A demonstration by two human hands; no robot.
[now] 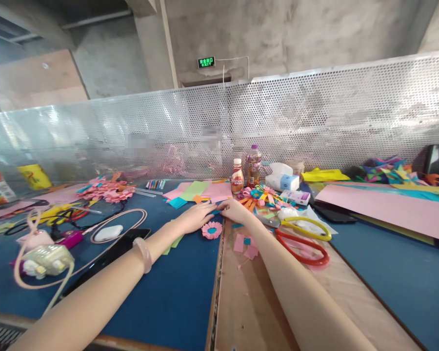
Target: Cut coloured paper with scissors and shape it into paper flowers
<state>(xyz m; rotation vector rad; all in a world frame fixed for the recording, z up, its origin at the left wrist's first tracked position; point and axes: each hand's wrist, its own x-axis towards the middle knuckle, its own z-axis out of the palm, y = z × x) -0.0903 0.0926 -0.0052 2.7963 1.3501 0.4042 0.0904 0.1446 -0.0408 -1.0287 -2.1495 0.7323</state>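
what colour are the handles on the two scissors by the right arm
One pair of scissors has red handles, the other scissors yellow; clearest in the head view.

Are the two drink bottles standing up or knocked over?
Standing up. Both drink bottles sit on their bases with caps on top, pointing upward.

A blue-topped table with a bare wooden strip down its middle carries craft clutter: red scissors, yellow scissors, a pink paper flower, two drink bottles, coloured paper sheets and a large pink sheet.
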